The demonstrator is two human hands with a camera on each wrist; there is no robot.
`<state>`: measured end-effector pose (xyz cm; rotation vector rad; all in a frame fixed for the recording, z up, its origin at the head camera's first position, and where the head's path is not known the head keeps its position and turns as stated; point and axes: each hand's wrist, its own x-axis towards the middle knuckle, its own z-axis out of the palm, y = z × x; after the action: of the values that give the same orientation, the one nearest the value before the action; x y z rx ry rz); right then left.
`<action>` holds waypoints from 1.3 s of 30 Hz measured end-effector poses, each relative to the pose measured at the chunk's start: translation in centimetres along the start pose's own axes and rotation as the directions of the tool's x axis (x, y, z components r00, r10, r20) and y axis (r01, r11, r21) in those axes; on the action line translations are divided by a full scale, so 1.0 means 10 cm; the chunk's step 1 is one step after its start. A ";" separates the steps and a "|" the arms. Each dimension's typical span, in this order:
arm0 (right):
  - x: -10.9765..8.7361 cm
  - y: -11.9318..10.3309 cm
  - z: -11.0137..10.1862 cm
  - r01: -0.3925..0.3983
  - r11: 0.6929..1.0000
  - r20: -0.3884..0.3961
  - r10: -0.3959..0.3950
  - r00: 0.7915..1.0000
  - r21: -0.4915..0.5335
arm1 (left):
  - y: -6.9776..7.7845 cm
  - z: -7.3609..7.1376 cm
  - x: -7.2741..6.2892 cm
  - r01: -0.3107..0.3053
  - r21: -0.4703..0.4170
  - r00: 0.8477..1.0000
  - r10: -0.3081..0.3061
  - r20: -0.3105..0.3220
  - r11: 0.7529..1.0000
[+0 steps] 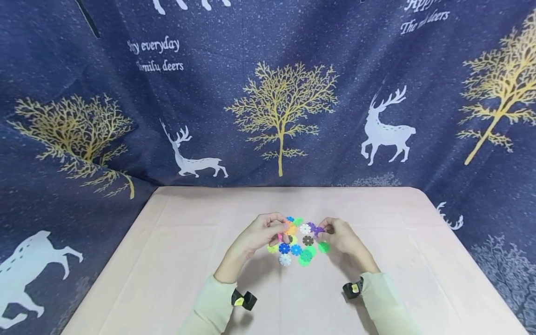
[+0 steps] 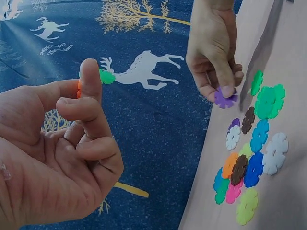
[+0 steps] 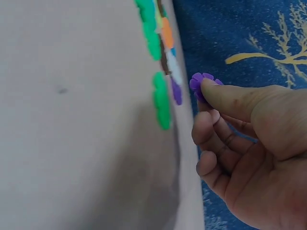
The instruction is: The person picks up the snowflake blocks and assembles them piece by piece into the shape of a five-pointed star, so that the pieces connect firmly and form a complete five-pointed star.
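Note:
My left hand (image 1: 268,229) pinches an orange notched disc (image 1: 291,230) between thumb and finger. A green disc (image 2: 107,76) shows just beyond the fingertip, at the orange one; the fingers hide much of both. With thumb and fingers, my right hand (image 1: 338,235) pinches a purple notched disc (image 3: 195,84), raised off the table. Between and below the hands lies a loose cluster of discs: white (image 1: 305,228), brown (image 1: 308,240), dark blue (image 1: 284,248), light blue (image 1: 296,250) and several more. A lone green disc (image 1: 324,247) lies near the right hand.
The discs lie on a pale pink tablecloth (image 1: 180,260). A dark blue curtain (image 1: 251,42) with deer and trees hangs behind the table's far edge. Each wrist carries a small black camera, the left one (image 1: 244,299) and the right one (image 1: 352,289).

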<state>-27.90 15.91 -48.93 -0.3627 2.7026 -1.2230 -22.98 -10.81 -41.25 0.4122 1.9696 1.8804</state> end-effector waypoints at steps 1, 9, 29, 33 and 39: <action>-0.01 -0.01 -0.01 0.012 1.000 -0.003 -0.012 1.000 -0.004 | 0.00 0.00 0.00 0.003 0.001 1.000 -0.003 -0.003 1.000; -0.04 -0.12 -0.10 0.102 0.995 -0.015 -0.103 0.995 -0.019 | 0.00 0.02 0.00 0.019 -0.011 1.000 -0.019 -0.021 1.000; -0.22 -0.49 -0.26 0.215 0.977 -0.106 -0.213 0.971 0.010 | 0.03 0.05 0.01 0.024 0.001 0.999 -0.024 -0.036 1.000; -0.26 -0.54 -0.26 0.243 0.970 -0.132 -0.240 0.962 0.001 | 0.04 0.06 0.00 0.030 0.008 0.999 -0.030 -0.044 1.000; -0.32 -0.64 -0.27 0.308 0.952 -0.170 -0.303 0.938 0.001 | 0.02 0.06 0.01 0.031 -0.005 0.999 -0.031 -0.041 1.000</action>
<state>-24.45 14.70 -42.20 -0.7316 2.8452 -1.4271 -22.82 -10.15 -41.05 0.3427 1.9864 1.8875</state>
